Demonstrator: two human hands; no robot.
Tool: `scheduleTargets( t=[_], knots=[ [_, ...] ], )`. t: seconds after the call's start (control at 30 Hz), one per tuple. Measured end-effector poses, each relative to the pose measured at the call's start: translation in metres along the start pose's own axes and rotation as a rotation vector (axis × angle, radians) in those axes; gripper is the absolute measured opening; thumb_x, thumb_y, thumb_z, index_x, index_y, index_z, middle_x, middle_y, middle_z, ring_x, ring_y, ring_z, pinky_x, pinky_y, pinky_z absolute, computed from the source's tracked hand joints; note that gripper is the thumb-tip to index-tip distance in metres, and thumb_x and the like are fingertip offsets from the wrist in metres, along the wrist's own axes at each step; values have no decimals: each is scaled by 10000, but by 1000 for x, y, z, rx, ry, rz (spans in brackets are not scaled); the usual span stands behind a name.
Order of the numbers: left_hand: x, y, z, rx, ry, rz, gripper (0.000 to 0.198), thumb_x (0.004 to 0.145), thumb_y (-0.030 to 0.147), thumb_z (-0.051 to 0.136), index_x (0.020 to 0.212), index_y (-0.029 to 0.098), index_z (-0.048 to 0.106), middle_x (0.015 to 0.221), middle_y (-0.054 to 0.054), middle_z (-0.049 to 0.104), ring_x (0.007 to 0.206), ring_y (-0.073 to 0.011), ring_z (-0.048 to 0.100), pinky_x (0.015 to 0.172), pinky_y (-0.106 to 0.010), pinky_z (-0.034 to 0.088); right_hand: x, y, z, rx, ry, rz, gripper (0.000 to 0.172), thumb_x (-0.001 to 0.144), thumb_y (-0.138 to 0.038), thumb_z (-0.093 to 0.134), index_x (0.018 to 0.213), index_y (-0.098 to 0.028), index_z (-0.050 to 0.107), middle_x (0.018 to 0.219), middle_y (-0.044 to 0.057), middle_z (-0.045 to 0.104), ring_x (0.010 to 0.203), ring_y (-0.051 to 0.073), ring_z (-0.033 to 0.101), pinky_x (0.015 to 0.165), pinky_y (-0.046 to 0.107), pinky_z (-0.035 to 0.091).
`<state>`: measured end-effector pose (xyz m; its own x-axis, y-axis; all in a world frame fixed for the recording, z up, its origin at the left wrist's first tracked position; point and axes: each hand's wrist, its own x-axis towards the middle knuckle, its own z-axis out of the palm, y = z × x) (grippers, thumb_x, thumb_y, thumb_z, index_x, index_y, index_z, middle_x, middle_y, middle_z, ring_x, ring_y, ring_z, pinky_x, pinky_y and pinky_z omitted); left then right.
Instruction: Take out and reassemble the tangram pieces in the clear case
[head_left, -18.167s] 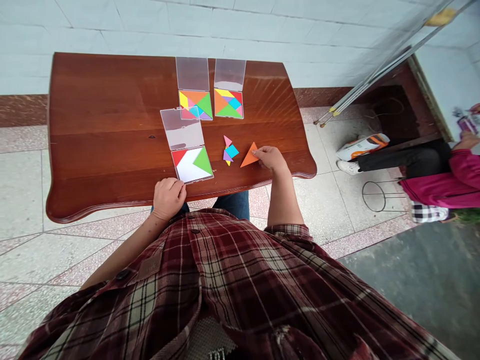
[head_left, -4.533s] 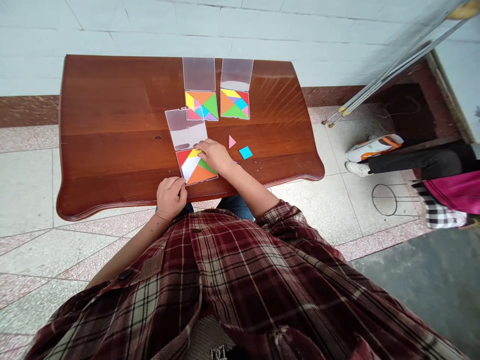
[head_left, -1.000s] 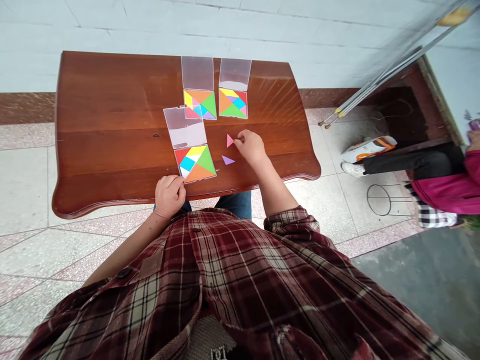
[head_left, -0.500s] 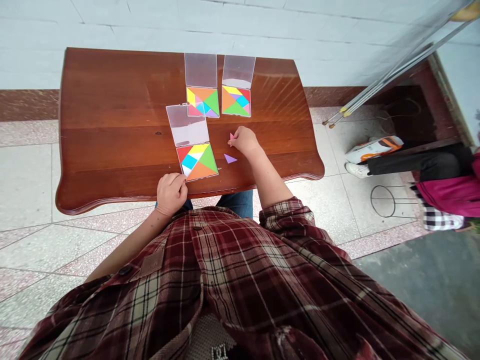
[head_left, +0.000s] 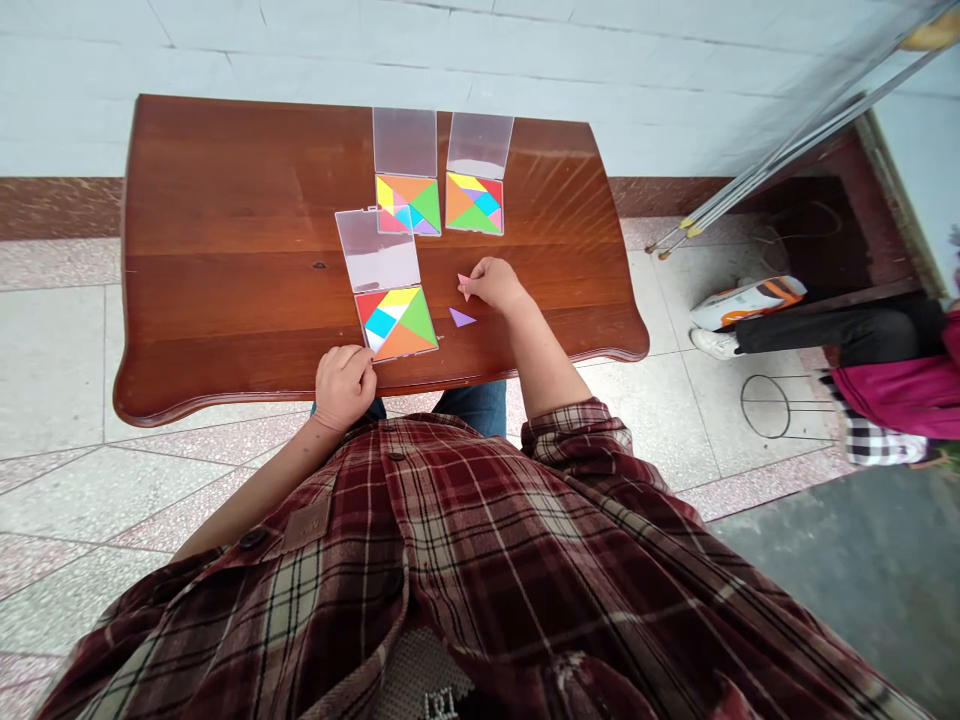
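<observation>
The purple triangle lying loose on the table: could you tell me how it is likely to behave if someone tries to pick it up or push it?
The purple triangle looks thin and flat on the glossy table, so it would probably slide easily when pushed. Its low edges may make it fiddly to lift. Being flat, it should not roll or tip, and it is probably light. The right hand is on the pink triangle beside it.

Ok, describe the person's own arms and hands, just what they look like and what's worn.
Both hands, left hand and right hand, are bare, with no gloves, rings or watch visible. The plaid shirt is dark red with cream and black lines, and its sleeves are rolled up, leaving the forearms bare.
</observation>
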<state>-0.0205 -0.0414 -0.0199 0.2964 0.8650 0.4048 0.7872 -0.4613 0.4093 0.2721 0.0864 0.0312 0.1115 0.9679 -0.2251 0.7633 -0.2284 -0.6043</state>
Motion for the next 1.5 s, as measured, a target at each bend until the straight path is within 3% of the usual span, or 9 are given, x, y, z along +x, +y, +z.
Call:
scheduleTargets(
  t=[0.13,0.23,0.37,0.53,0.77,0.93,1.2,1.5],
  knots=[
    [0,0,1,-11,3,-2,233,882,171,472,953,204,691,929,-102,701,833,-250,592,764,-411,447,-6,-3,2,338,-41,48,368,749,-172,779,565,-210,462,532,-23,540,628,137,611,644,269,497],
    [-1,0,1,-12,-5,-10,228,878,173,474,948,209,688,920,-97,698,831,-249,592,762,-411,443,-15,-18,7,541,-43,107,308,788,-189,766,647,-203,492,515,-57,522,507,76,507,535,211,453],
    [-1,2,1,11,17,6,218,883,171,473,939,205,682,907,-90,700,822,-243,589,756,-397,441,-30,-43,19,760,-134,150,165,831,-112,675,834,-208,541,616,-78,576,510,43,532,506,149,457],
    [-1,2,1,26,41,41,209,888,168,472,922,196,677,891,-89,696,805,-243,576,737,-389,435,-41,-60,29,884,-308,206,188,866,-54,516,959,-207,572,608,-74,583,503,42,542,515,139,464],
    [-1,3,1,-22,-4,-11,223,892,183,465,937,201,683,906,-100,684,821,-251,570,760,-410,426,-41,-58,32,892,-302,168,132,858,-129,630,920,-215,551,669,-73,634,564,42,612,546,134,482],
    [-1,3,2,-14,-9,-18,239,890,180,461,953,205,690,918,-101,687,828,-252,580,767,-416,435,-40,-57,43,785,-240,113,238,809,-128,738,806,-203,512,641,-72,622,537,39,595,463,115,403],
    [-1,3,1,-8,-3,-10,217,879,183,473,924,212,683,903,-93,686,813,-245,574,756,-405,424,-39,-60,51,628,-208,37,258,787,-64,726,719,-199,517,560,-71,572,520,56,572,441,136,366],
    [-1,2,1,-11,-11,1,230,893,185,465,949,203,688,916,-105,687,824,-253,576,751,-410,425,-38,-59,56,608,-212,24,237,784,-83,708,720,-209,518,565,-72,577,534,66,562,467,155,366]
  ],
)
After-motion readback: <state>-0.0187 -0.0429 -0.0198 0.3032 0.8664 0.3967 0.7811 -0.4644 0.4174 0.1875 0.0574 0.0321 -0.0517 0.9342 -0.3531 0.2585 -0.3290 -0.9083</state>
